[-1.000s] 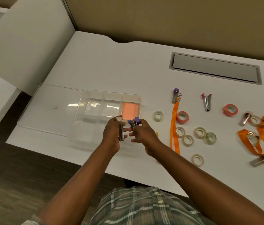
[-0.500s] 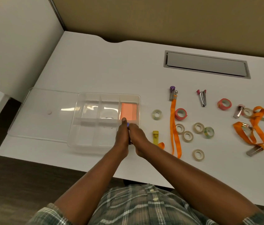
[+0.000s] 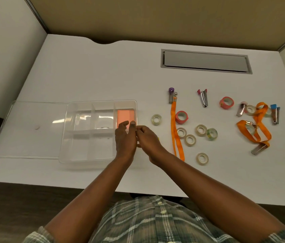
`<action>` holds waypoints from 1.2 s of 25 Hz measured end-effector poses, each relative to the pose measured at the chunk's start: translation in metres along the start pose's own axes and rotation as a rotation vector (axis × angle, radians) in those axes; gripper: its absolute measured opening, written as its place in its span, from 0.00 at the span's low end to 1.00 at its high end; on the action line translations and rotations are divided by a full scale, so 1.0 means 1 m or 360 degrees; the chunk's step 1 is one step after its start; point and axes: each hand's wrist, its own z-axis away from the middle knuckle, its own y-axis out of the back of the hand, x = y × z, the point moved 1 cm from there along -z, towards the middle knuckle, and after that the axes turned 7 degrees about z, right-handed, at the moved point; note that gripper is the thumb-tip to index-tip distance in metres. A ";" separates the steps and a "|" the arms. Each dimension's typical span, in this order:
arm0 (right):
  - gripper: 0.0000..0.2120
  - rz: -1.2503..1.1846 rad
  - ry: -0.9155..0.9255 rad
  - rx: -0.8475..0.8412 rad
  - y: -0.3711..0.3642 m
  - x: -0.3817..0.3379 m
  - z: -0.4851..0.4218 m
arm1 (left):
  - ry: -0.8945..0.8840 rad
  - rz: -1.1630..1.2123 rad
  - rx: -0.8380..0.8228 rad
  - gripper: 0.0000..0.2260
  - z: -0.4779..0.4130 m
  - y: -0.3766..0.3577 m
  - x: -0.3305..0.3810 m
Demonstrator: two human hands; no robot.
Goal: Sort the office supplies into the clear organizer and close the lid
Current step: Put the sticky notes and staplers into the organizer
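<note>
The left hand (image 3: pixel 125 139) and right hand (image 3: pixel 148 139) meet, fingertips together, over the near right corner of the organizer (image 3: pixel 101 102). Whether either grip pinches anything cannot be told. The lid (image 3: pixel 33 120) lies to its left, likely to keep the compartments open, and tape rolls (image 3: pixel 189 140) wait on the table (image 3: pixel 103 67) to the right.

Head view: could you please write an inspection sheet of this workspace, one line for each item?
Surface: white desk, grey hatch at back.
Job's things: clear organizer open, lid flat on its left, orange pad inside; tape rolls, orange lanyards, mini staplers loose at right.
Clutter: nothing seen.
Grips: left hand, right hand together over organizer's right edge; hold unclear.
Cables: nothing seen.
Surroundings: beige partition.
</note>
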 end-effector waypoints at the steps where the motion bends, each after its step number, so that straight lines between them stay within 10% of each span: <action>1: 0.13 0.0056 0.0067 0.0056 0.016 0.004 -0.001 | -0.0067 -0.0021 -0.0031 0.17 0.003 -0.007 0.004; 13: 0.08 0.0090 0.0070 0.0547 0.205 0.088 -0.005 | -0.0258 -0.0378 -0.0517 0.08 0.034 -0.150 0.014; 30: 0.08 0.0575 0.0028 0.1136 0.410 0.196 0.009 | -0.1148 -0.1952 -0.0681 0.31 -0.053 -0.355 0.034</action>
